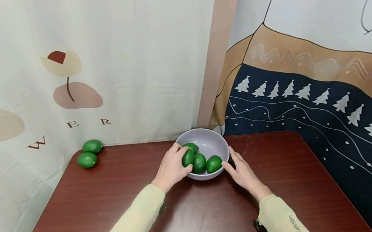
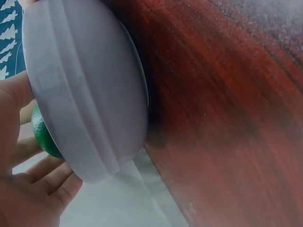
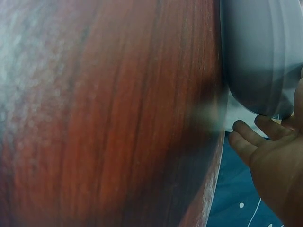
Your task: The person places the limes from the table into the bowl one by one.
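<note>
A light purple bowl stands at the back of the table, with several green limes inside it, one of them near its right side. My left hand reaches over the bowl's left rim and holds a lime between thumb and fingers. In the left wrist view, part of a lime shows between the hand and the bowl wall. On the other side, my right hand rests against the bowl's right side, thumb at the rim and fingers fairly straight along the outside.
Two more limes, one behind the other, lie at the back left corner of the reddish-brown wooden table. Printed curtains hang right behind the table's far edge and on its right.
</note>
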`<control>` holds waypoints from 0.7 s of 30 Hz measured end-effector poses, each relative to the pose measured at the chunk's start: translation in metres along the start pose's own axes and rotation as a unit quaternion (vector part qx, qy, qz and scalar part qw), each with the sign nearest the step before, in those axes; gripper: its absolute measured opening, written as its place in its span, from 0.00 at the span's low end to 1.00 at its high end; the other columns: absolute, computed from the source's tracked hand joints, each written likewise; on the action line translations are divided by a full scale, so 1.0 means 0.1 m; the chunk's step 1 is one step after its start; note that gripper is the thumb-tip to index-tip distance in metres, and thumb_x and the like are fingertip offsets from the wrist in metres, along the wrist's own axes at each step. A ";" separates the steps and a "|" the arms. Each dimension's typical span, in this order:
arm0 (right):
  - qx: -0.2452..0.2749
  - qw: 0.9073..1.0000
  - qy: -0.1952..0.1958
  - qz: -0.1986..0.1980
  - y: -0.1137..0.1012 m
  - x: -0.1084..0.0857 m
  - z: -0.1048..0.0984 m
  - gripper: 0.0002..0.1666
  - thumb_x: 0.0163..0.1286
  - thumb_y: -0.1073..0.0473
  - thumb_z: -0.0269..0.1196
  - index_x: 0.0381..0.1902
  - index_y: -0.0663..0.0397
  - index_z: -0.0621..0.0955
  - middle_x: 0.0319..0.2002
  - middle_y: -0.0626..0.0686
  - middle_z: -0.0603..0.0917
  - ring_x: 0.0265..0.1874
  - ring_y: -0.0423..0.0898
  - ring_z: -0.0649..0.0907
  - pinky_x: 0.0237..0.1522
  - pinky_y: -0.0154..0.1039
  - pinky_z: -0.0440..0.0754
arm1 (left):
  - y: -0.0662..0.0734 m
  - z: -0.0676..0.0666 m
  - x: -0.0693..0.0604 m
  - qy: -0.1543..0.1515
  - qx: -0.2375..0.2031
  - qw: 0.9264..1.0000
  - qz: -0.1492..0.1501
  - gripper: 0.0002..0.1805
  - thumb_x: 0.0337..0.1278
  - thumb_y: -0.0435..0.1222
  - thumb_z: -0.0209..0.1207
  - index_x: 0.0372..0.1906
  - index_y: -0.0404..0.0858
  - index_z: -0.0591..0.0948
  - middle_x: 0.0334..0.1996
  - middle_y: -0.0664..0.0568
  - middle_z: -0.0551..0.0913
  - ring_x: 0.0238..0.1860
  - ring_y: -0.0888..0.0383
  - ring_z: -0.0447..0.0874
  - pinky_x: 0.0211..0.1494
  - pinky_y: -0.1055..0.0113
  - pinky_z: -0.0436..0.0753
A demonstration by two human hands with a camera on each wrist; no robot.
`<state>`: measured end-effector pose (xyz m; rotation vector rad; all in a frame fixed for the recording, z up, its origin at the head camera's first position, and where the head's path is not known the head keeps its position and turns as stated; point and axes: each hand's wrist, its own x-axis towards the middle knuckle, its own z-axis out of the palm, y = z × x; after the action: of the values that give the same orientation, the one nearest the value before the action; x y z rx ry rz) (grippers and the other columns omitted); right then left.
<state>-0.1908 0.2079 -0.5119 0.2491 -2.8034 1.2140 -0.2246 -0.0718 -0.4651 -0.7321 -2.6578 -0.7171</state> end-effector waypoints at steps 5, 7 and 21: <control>-0.008 1.000 0.003 -0.005 0.01 0.00 0.01 0.45 0.79 0.47 0.59 0.82 0.61 0.55 0.75 0.67 0.65 0.74 0.65 0.67 0.72 0.65 0.66 | 0.02 0.01 0.03 -0.017 0.026 0.999 -0.009 0.32 0.43 0.39 0.75 0.57 0.32 0.84 0.46 0.46 0.78 0.44 0.46 0.80 0.50 0.54 0.81; -0.007 1.000 -0.002 0.002 0.01 0.01 0.01 0.46 0.79 0.47 0.59 0.82 0.61 0.54 0.76 0.67 0.65 0.74 0.64 0.67 0.72 0.64 0.66 | 0.04 0.01 0.03 -0.024 0.035 0.999 -0.014 0.32 0.43 0.39 0.75 0.57 0.33 0.84 0.47 0.46 0.77 0.44 0.46 0.81 0.50 0.54 0.81; -0.011 1.000 0.007 -0.010 -0.01 0.01 0.01 0.45 0.79 0.48 0.59 0.81 0.64 0.55 0.75 0.68 0.65 0.74 0.65 0.67 0.73 0.63 0.64 | 0.12 0.06 0.11 -0.089 0.065 0.993 -0.044 0.31 0.46 0.42 0.75 0.57 0.33 0.84 0.49 0.44 0.78 0.44 0.48 0.81 0.53 0.56 0.81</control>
<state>-0.1917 0.2068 -0.5117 0.2657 -2.7941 1.1749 -0.2283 -0.0557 -0.4607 -0.6754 -2.8823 -0.5154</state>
